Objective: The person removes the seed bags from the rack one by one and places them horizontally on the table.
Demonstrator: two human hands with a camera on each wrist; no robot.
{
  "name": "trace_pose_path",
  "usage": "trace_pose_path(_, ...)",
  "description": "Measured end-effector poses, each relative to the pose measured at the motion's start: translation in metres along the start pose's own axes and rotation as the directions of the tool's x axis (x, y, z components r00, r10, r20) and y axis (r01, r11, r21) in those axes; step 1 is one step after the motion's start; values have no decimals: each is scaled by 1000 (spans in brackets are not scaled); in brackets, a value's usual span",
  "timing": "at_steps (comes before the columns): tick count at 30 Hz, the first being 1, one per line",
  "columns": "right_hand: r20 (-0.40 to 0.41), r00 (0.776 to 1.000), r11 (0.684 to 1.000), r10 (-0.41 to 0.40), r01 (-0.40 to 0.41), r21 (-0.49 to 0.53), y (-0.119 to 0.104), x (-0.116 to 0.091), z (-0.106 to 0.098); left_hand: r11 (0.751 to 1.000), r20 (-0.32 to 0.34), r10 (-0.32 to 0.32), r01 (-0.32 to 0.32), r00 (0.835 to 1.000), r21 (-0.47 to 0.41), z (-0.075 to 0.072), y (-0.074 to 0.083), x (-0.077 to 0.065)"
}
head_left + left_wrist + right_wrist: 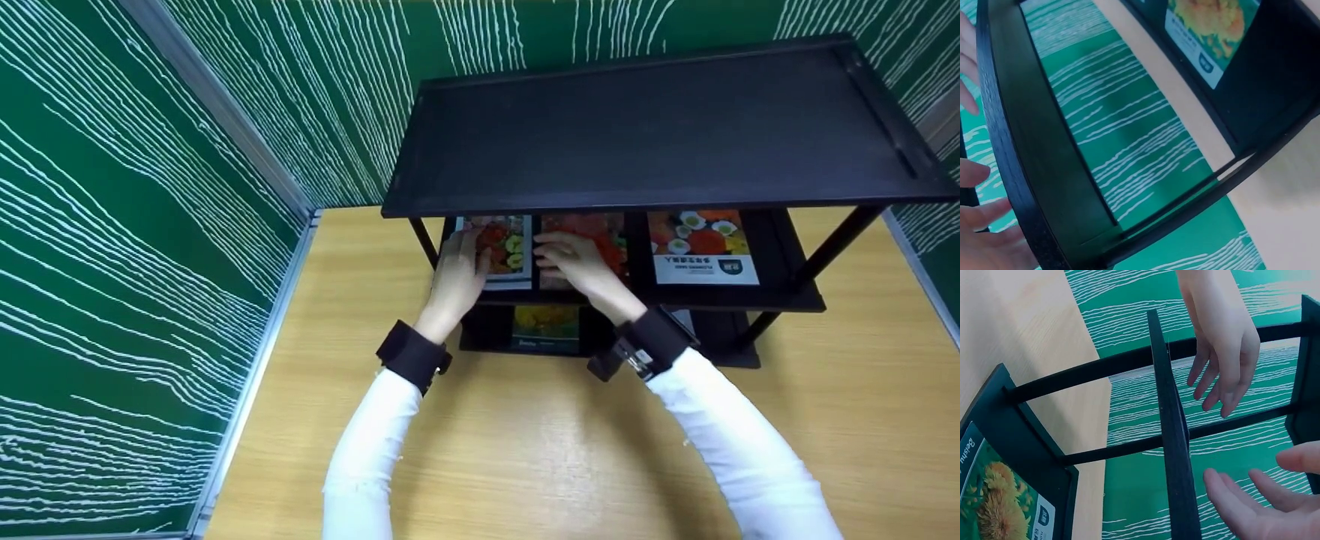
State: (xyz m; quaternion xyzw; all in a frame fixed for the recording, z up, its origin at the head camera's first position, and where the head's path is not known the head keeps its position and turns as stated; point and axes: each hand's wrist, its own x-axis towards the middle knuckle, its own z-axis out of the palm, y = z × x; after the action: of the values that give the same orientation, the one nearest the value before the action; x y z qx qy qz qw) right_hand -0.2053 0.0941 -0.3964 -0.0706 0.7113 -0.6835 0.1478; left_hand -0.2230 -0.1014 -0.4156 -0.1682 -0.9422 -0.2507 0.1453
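A black three-tier rack (645, 142) holds seed packets with flower pictures. My left hand (459, 274) is at the left packet (511, 283) on the middle shelf, its fingers partly over the picture. My right hand (589, 271) hovers over the red-flowered middle packet (577, 225), fingers loosely bent and nothing between them. In the right wrist view the left hand (1227, 343) hangs with its fingers down, and the right hand (1264, 509) faces it, fingers apart. The left wrist view catches the left hand's fingers (988, 239) beside the shelf edge.
To the right on the middle shelf lies a packet (705, 262) with white and orange flowers. Below, a yellow-flowered packet (546, 330) lies on the bottom shelf. The top board overhangs the hands. Green white-streaked panels (135, 270) border the wooden table (525, 450).
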Motion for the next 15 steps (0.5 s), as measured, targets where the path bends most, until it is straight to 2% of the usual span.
trace_pose_path(3,-14,999,999,33,-33,3,0,5,0,998,11,-56,56,998,9,1,-1,6)
trace_pose_path(10,4,999,987,54,-54,153,15,18,-2,986,65,-165,164,984,22,6,2,17)
trace_pose_path(15,13,988,970,151,-151,190,5,20,1,968,108,-250,251,962,5,6,5,25)
